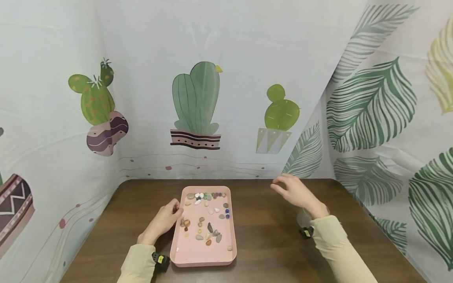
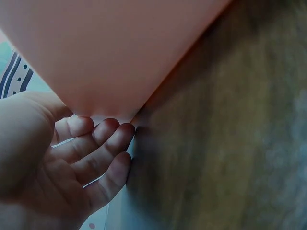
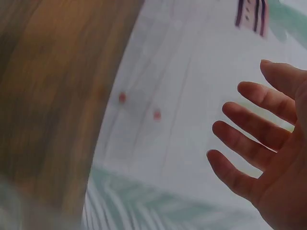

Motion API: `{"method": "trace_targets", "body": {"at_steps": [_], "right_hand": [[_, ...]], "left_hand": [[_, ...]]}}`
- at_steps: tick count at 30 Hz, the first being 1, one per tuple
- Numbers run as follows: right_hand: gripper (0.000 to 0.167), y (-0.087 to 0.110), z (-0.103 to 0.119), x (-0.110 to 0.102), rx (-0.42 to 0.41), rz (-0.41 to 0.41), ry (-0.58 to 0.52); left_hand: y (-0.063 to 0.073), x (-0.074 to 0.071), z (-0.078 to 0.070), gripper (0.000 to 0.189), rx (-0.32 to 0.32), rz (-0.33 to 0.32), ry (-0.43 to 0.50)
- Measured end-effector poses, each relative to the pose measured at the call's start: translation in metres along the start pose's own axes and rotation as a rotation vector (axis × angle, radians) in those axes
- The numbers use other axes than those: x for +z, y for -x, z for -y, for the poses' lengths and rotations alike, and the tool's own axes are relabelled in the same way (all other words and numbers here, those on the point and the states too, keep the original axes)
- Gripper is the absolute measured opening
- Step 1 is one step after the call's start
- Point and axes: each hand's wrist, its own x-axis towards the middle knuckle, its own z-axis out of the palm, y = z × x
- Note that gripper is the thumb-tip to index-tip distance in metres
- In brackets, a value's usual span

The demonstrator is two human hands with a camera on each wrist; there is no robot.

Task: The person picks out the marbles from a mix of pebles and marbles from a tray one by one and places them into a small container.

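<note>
A pink rectangular tray lies on the brown table, with several small pebbles and glassy beads scattered inside it. My left hand is at the tray's left long side and holds it by the edge. In the left wrist view its curled fingertips meet the outside of the pink wall, and the thumb's tip is hidden behind the rim. My right hand hovers over the table's far right part, well apart from the tray. Its fingers are spread and loosely bent, with nothing between them.
A clear, see-through object stands on the table, partly hidden by the right wrist. White cloth printed with cacti and leaves hangs behind the table and along its sides. Dark wrist cameras are strapped to both wrists.
</note>
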Motion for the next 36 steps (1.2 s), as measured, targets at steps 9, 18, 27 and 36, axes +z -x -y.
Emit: {"method": "trace_targets", "body": {"at_steps": [9, 18, 27, 36], "right_hand": [[0.005, -0.051, 0.028, 0.057, -0.099, 0.136, -0.066], [0.006, -0.08, 0.052, 0.1, -0.072, 0.304, -0.083], [0.008, -0.094, 0.061, 0.126, -0.038, 0.362, -0.112], [0.02, -0.099, 0.061, 0.146, 0.03, 0.45, -0.118]], "left_hand": [[-0.001, 0.001, -0.001, 0.013, -0.008, -0.002, -0.004], [0.001, -0.001, -0.004, 0.013, -0.002, -0.008, -0.011], [0.001, -0.001, -0.004, 0.014, 0.027, -0.03, -0.007], [0.002, 0.0, -0.003, 0.015, 0.044, -0.039, -0.006]]}}
